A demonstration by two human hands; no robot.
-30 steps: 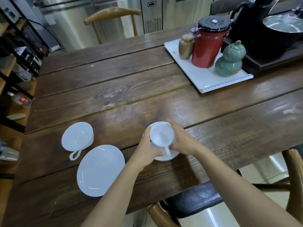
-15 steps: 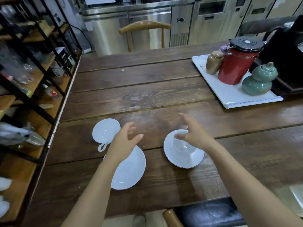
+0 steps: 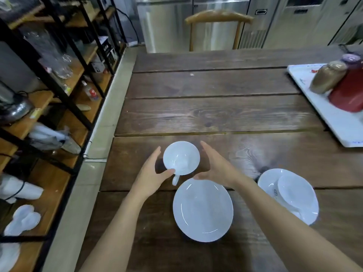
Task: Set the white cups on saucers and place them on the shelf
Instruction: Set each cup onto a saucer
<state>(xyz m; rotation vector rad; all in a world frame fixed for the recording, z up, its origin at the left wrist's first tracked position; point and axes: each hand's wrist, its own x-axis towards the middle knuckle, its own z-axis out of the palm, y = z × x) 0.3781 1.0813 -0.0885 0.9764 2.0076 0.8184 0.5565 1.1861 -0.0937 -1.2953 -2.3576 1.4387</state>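
A white cup (image 3: 181, 158) stands upright on the dark wooden table (image 3: 216, 114), its handle pointing toward me. My left hand (image 3: 152, 173) is at its left side, thumb touching the rim by the handle. My right hand (image 3: 215, 166) is open just right of the cup, a small gap between them. An empty white saucer (image 3: 203, 210) lies directly in front of the cup. At the right, a second white cup (image 3: 294, 191) sits on its saucer (image 3: 268, 178). The black-framed wooden shelf (image 3: 49, 99) stands to the left of the table.
A white tray (image 3: 337, 122) at the far right holds a red canister (image 3: 348, 95) and a brown jar (image 3: 327, 77). A wooden chair (image 3: 218, 18) stands at the table's far end before steel cabinets. The shelf boards carry bottles, bags, glassware and white dishes (image 3: 22, 219).
Both hands left the cup set on its saucer and moved left to flank the other cup. My view swung left, bringing the shelf in.
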